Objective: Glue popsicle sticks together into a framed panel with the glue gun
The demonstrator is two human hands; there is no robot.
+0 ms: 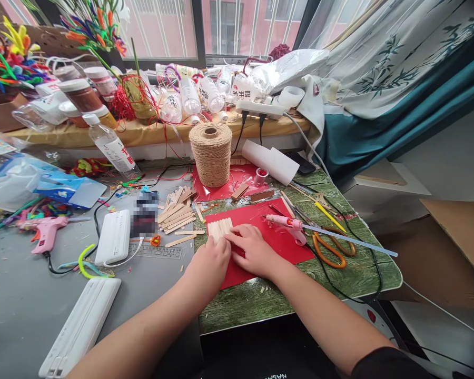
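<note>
Row of flat, pale wooden craft sticks with rounded ends [220,229], laid side by side, sits right at the fingertips of both hands, on a bright red rectangular sheet [288,252]. Left hand [210,260]: fingers curled together at the row's near end, touching it; can't tell if they're clamped on it, undersides hidden. Right hand [252,248]: fingers partly spread, thumb apart from index, index tip reaching the row's near right corner, beside the left fingertips. Far ends of the sticks poke out beyond the fingers, uncovered.

Right of the right-hand fingers: pink hot glue gun with a long translucent glue stick [294,223], partly over the red sheet; then orange-handled metal scissors [328,251], farther right. Left of and beyond the left fingers: loose heap of pale wooden craft sticks [177,213]. Straight beyond the fingers, past the row: big upright spool of tan twine [210,158]. Well left of the fingers: white rectangular power bank [112,237], cable plugged in.
</note>
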